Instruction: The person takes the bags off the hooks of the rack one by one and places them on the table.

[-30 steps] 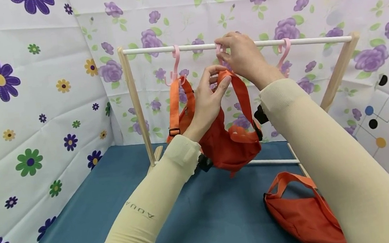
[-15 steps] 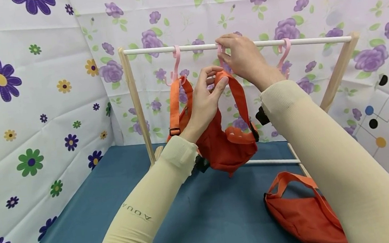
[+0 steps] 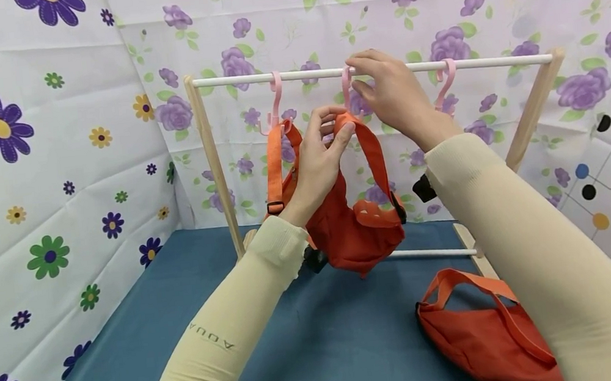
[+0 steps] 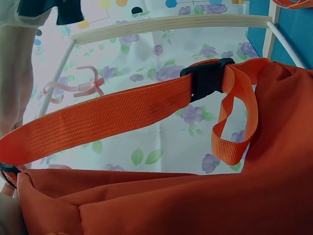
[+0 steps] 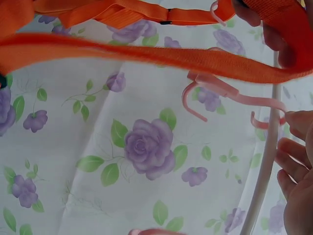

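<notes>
My left hand pinches the top of the strap of an orange waist bag, whose body hangs below in the air. A black buckle joins the strap in the left wrist view. Just above the left fingertips, a pink S-shaped hook hangs from the white bar. My right hand is beside that hook with fingers loosely extended at the bar. In the right wrist view, its thumb is close to the top of the pink hook, and the orange strap crosses in front of the hook's lower end.
A second orange bag hangs from the left pink hook. Another pink hook is on the bar's right part. A third orange bag lies on the blue table, front right. Wooden legs support the rack.
My right hand has let go of the middle hook and shifted slightly right. My left hand has moved slightly left and down with the bag's strap.
</notes>
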Demonstrator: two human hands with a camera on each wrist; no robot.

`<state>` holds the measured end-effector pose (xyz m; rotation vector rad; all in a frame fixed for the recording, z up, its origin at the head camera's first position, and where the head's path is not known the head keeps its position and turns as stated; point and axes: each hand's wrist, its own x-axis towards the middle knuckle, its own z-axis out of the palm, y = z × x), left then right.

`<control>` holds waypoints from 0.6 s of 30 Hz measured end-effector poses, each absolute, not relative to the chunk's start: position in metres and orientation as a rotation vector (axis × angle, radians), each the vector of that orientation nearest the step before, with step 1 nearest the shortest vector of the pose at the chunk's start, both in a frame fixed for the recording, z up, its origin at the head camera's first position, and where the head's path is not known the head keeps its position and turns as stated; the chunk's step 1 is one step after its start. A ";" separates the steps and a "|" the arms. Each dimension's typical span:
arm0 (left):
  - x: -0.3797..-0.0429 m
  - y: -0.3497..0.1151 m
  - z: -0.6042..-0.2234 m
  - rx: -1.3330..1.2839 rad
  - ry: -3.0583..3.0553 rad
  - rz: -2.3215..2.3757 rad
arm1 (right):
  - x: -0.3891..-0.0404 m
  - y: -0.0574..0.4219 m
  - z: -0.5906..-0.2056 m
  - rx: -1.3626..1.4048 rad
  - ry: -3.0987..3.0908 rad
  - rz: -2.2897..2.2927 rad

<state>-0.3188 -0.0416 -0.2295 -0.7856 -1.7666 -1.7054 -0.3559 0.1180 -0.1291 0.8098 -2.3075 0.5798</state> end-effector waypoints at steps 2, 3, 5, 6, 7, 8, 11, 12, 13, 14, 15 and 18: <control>-0.319 -0.042 -0.230 -0.783 -1.769 -1.708 | -0.353 0.123 -0.131 0.810 -2.282 0.588; -0.319 -0.042 -0.230 -0.783 -1.769 -1.709 | -0.351 0.126 -0.133 0.810 -2.274 0.592; -0.318 -0.043 -0.230 -0.779 -1.769 -1.711 | -0.348 0.130 -0.135 0.811 -2.264 0.593; -0.318 -0.044 -0.230 -0.776 -1.768 -1.710 | -0.347 0.131 -0.136 0.812 -2.262 0.592; -0.318 -0.045 -0.231 -0.773 -1.767 -1.709 | -0.345 0.133 -0.137 0.815 -2.261 0.592; -0.318 -0.045 -0.231 -0.773 -1.765 -1.708 | -0.344 0.135 -0.139 0.819 -2.259 0.590; -0.317 -0.046 -0.231 -0.773 -1.765 -1.710 | -0.340 0.139 -0.144 0.826 -2.239 0.591; -0.317 -0.046 -0.231 -0.775 -1.764 -1.709 | -0.340 0.141 -0.147 0.831 -2.222 0.594; -0.316 -0.046 -0.231 -0.776 -1.764 -1.708 | -0.339 0.143 -0.149 0.835 -2.205 0.597; -0.316 -0.047 -0.231 -0.777 -1.765 -1.706 | -0.338 0.145 -0.152 0.836 -2.190 0.602; -0.316 -0.047 -0.231 -0.776 -1.764 -1.706 | -0.338 0.146 -0.156 0.841 -2.170 0.607; -0.315 -0.047 -0.232 -0.770 -1.757 -1.700 | -0.336 0.153 -0.166 0.852 -2.131 0.632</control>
